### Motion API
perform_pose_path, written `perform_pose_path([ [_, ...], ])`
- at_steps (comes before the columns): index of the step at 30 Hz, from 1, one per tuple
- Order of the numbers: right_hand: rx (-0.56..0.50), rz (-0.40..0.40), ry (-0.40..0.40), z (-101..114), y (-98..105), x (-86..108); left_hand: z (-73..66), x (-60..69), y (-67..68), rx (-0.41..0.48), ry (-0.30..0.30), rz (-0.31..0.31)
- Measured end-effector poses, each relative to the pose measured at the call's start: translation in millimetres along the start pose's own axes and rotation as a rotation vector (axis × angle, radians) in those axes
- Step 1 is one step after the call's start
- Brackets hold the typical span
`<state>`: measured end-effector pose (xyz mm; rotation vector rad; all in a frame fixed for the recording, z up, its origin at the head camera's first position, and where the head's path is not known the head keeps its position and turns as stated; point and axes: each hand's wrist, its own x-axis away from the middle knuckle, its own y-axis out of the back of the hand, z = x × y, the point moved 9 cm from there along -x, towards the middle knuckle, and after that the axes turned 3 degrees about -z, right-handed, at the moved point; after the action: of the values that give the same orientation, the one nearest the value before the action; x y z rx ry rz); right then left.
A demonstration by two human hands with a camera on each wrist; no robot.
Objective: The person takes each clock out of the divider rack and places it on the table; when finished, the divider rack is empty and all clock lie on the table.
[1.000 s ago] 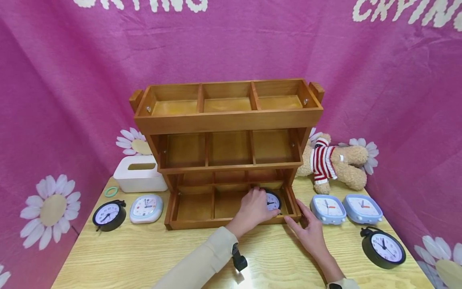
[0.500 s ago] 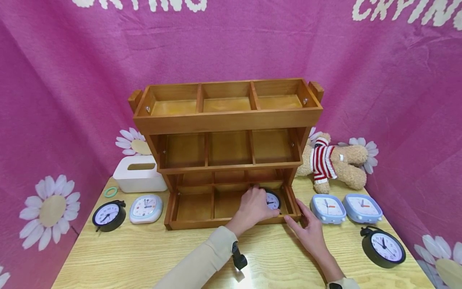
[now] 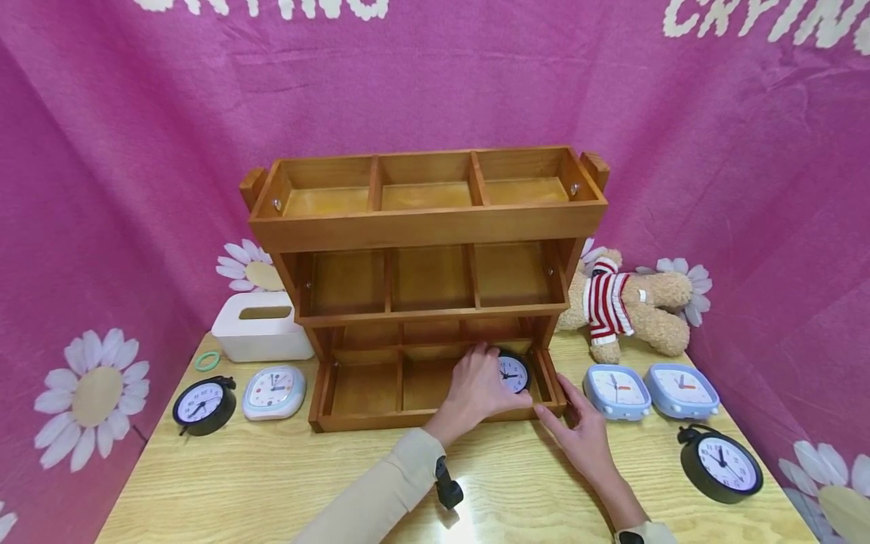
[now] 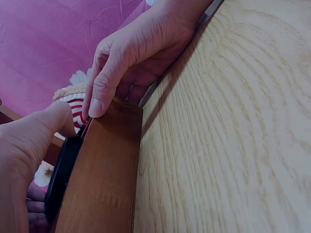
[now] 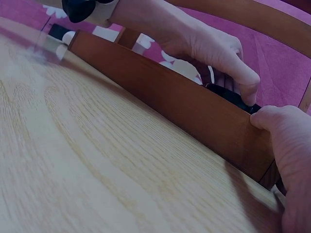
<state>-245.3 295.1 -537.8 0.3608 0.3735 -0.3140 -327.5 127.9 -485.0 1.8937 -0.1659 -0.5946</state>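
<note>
A three-tier wooden shelf (image 3: 428, 230) with divided compartments stands on the table. My left hand (image 3: 476, 384) reaches into its bottom right compartment and holds a round black alarm clock (image 3: 514, 372) with a white dial. In the left wrist view, the thumb meets the clock's black rim (image 4: 63, 170) while the fingers lie behind it, partly hidden. My right hand (image 3: 578, 431) grips the shelf's lower right corner. Its thumb rests on the front board (image 5: 175, 97) in the right wrist view, and its other fingers lie along the side.
Two blue alarm clocks (image 3: 617, 393) and a black one (image 3: 722, 465) sit right of the shelf, near a teddy bear (image 3: 612, 302). At left are another black clock (image 3: 204, 406), a white-blue clock (image 3: 274, 391), a tissue box (image 3: 261, 329) and a green ring (image 3: 207, 361).
The clock in my left hand has shifted slightly up and back in the compartment, and more of its dial shows. My right hand stays on the shelf corner.
</note>
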Motion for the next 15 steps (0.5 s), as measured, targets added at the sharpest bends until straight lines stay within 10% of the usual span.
perform_pose_path([
  [15, 0.010, -0.001, 0.008, 1.3, 0.3, -0.5, 4.6, 5.6, 26.3, 0.175, 0.023, -0.049],
])
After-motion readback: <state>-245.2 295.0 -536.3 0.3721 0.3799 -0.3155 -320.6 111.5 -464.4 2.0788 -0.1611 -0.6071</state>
